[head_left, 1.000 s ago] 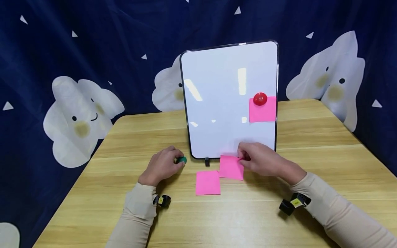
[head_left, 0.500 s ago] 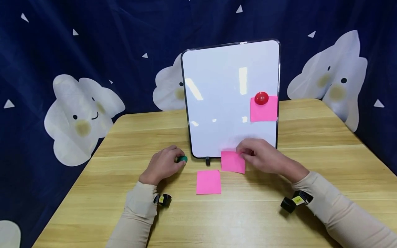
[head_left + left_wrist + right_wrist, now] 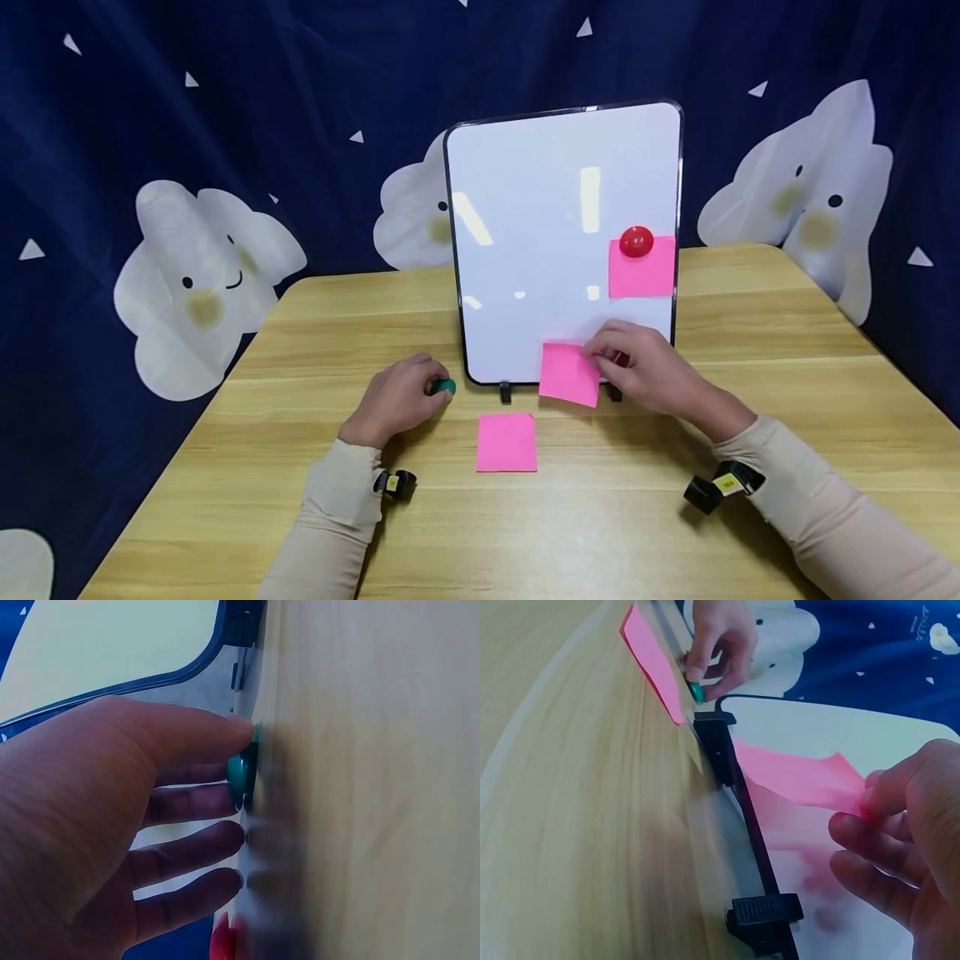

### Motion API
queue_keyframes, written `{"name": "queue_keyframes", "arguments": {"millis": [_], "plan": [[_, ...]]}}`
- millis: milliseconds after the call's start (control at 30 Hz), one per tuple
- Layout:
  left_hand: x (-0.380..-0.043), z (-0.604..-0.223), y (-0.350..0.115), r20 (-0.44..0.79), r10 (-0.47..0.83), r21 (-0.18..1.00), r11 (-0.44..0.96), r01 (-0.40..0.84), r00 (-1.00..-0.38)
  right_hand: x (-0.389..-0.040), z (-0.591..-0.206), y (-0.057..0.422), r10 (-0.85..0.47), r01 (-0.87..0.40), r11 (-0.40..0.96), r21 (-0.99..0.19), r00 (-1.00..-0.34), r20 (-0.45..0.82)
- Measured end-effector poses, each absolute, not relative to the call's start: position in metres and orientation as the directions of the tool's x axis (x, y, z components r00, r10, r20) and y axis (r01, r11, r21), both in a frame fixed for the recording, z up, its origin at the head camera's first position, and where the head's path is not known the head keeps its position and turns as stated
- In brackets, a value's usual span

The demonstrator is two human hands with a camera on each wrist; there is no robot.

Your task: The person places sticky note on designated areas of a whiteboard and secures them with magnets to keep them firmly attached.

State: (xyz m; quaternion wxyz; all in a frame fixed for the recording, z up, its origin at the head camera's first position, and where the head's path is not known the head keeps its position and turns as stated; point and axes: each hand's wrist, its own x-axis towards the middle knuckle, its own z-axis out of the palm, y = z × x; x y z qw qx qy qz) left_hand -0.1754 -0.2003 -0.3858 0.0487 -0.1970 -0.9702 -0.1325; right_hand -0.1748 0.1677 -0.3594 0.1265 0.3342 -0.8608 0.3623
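Note:
My left hand (image 3: 397, 398) pinches a round green magnet (image 3: 446, 387) low at the tabletop, left of the whiteboard (image 3: 540, 275). In the left wrist view the thumb and forefinger hold that magnet (image 3: 241, 776) while the other fingers stretch out below it. A pink sticky note (image 3: 568, 373) hangs from the thumb and fingertips of my right hand (image 3: 648, 367), in front of the board's lower edge. From the right wrist, this note (image 3: 802, 778) is bent and held by one corner. Another pink note (image 3: 507, 443) lies flat on the table.
A red magnet (image 3: 637, 242) sits over a third pink note (image 3: 652, 271) at the board's right side. Black feet (image 3: 506, 392) support the board on the wooden table (image 3: 615, 533). A red object (image 3: 223, 939) shows beyond the left fingers. A dark blue cloud-patterned curtain (image 3: 337, 67) hangs behind.
My right hand has lifted its pink note off the table, up and slightly right to the board's lower edge, uncovering the right black foot. The left hand stays put on the green magnet.

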Motion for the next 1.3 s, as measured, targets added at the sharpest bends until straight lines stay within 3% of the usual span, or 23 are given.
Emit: {"name": "queue_keyframes", "arguments": {"millis": [767, 1300], "plan": [[-0.175, -0.386, -0.2, 0.157, 0.365, 0.247, 0.885, 0.395, -0.917, -0.179, -0.354, 0.171, -0.338, -0.656, 0.542, -0.526, -0.743, 0.578], [-0.172, -0.386, -0.2, 0.137, 0.361, 0.25, 0.889, 0.385, -0.923, -0.19, -0.35, 0.17, -0.306, -0.717, 0.539, -0.441, -0.655, 0.691]]}}
